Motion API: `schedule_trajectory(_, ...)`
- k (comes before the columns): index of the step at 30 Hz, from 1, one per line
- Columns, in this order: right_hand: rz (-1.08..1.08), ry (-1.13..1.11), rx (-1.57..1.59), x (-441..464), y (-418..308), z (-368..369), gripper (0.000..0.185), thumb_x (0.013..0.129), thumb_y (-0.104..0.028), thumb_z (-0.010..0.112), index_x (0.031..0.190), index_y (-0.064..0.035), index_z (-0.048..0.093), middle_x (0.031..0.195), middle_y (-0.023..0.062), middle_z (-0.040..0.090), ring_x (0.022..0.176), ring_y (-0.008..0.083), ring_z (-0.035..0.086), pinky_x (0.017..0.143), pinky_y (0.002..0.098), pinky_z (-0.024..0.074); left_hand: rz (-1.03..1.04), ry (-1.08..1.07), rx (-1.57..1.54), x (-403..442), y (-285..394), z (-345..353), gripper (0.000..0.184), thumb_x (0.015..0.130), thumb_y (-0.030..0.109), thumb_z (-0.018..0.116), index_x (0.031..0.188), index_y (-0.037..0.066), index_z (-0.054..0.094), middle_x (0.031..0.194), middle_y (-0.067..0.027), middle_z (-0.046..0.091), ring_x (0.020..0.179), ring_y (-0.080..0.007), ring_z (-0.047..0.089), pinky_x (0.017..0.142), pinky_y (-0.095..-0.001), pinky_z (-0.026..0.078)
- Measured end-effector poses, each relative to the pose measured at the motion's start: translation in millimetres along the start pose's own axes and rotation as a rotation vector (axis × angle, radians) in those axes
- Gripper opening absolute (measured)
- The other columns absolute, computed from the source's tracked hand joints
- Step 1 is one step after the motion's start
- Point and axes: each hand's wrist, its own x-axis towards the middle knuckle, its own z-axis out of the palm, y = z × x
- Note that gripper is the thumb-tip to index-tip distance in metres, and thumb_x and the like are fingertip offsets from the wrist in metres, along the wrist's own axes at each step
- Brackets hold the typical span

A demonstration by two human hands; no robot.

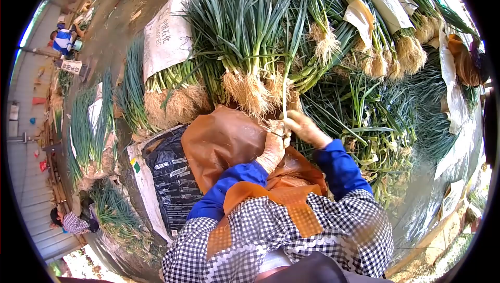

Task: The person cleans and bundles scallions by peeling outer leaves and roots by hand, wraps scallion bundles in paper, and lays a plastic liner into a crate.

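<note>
Bare hands at a single green onion (285,87) above a brown apron (224,136).
Nearest, the left hand (275,145) is bent in at the onion's root end, its grip too small to tell; the right hand (306,128), just beside it, has its fingers pinching the pale lower stalk, leaves pointing away. Just beyond lie green onion bunches (253,74), shaggy roots toward the apron, with a printed white sack (167,35) over the bunch at left. Loose leafy greens (364,121) spread at right. Far left, a person in blue and white (63,40) is near a light-coloured bucket (77,45).
</note>
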Motion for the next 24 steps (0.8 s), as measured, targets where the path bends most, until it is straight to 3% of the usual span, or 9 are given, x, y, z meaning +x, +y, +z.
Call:
schedule_trajectory(5,-0.220,0.022,-0.705,-5,-14,11,0.024,0.083,-0.027,0.054,0.066,-0.0105,0.058,0.052,0.0097,0.055,0.051,0.0287,0.059,0.046,0.0399,0.0464,0.056,0.008,0.001,13,-6,-12,0.008,0.091,0.015,0.048,0.084,0.015,0.052,0.062,0.0054,0.043,0.051,-0.0065,0.042,0.037,-0.0206,0.031)
schedule_trajectory(6,-0.264,-0.124,-1.012,-11,-30,7,0.019,0.081,-0.022,0.054,0.066,-0.0120,0.058,0.052,0.0071,0.056,0.048,0.0234,0.060,0.039,0.0382,0.0442,0.257,0.203,0.237,17,-12,-1,0.014,0.090,0.014,0.048,0.077,0.014,0.050,0.058,0.0052,0.041,0.049,-0.0063,0.041,0.037,-0.0200,0.031)
schedule_trajectory(9,-0.541,-0.691,-0.914,-71,-2,-2,0.017,0.083,-0.023,0.052,0.075,-0.0128,0.064,0.061,0.0080,0.061,0.056,0.0206,0.063,0.046,0.0375,0.0493,0.006,-0.142,-0.290,35,26,-24,0.015,0.090,0.014,0.049,0.075,0.010,0.051,0.060,0.0029,0.044,0.045,-0.0062,0.040,0.040,-0.0189,0.033)
schedule_trajectory(12,0.234,-0.929,-0.867,-38,-21,-81,0.026,0.087,-0.035,0.050,0.100,-0.0183,0.065,0.090,0.0057,0.066,0.079,0.0227,0.062,0.073,0.0367,0.0493,-0.191,-0.164,-0.056,38,42,-19,0.025,0.082,0.012,0.052,0.105,0.004,0.053,0.092,-0.0111,0.060,0.060,-0.0162,0.054,0.050,-0.0245,0.044)
schedule_trajectory(14,0.295,-0.529,-1.163,21,10,-123,0.034,0.085,-0.039,0.050,0.090,-0.0101,0.067,0.088,0.0115,0.066,0.084,0.0258,0.064,0.072,0.0387,0.0514,-0.284,-0.385,-0.026,41,56,-15,0.062,0.073,0.008,0.052,0.133,0.002,0.037,0.123,-0.0201,0.052,0.076,-0.0237,0.061,0.057,-0.0272,0.048)
schedule_trajectory(15,-0.097,0.159,-0.836,35,40,-145,0.035,0.086,-0.039,0.050,0.089,-0.0076,0.065,0.085,0.0136,0.065,0.081,0.0269,0.064,0.068,0.0408,0.0513,-0.359,-0.543,-0.169,41,65,-9,0.056,0.079,0.014,0.053,0.132,0.003,0.039,0.120,-0.0194,0.054,0.078,-0.0239,0.061,0.058,-0.0276,0.048)
schedule_trajectory(16,0.216,0.299,-0.973,72,11,-157,0.034,0.086,-0.040,0.052,0.093,-0.0081,0.063,0.086,0.0134,0.064,0.080,0.0295,0.063,0.068,0.0422,0.0503,-0.379,-0.503,-0.173,36,76,-1,0.051,0.081,0.019,0.054,0.129,0.004,0.042,0.117,-0.0171,0.056,0.075,-0.0215,0.061,0.058,-0.0276,0.048)
schedule_trajectory(18,0.050,0.684,-0.784,137,13,-174,0.035,0.082,-0.042,0.058,0.096,-0.0106,0.062,0.089,0.0130,0.062,0.083,0.0317,0.061,0.072,0.0422,0.0491,-0.381,-0.468,-0.169,38,88,4,0.047,0.084,0.024,0.055,0.126,0.005,0.045,0.113,-0.0148,0.059,0.073,-0.0192,0.060,0.057,-0.0276,0.047)
schedule_trajectory(24,0.161,0.436,-0.958,236,74,-201,0.032,0.074,-0.039,0.068,0.087,-0.0099,0.066,0.075,0.0156,0.062,0.073,0.0312,0.061,0.066,0.0381,0.0499,0.043,-0.590,-0.004,21,123,23,0.022,0.087,0.016,0.057,0.108,0.009,0.054,0.093,-0.0036,0.060,0.077,-0.0135,0.058,0.061,-0.0239,0.047)
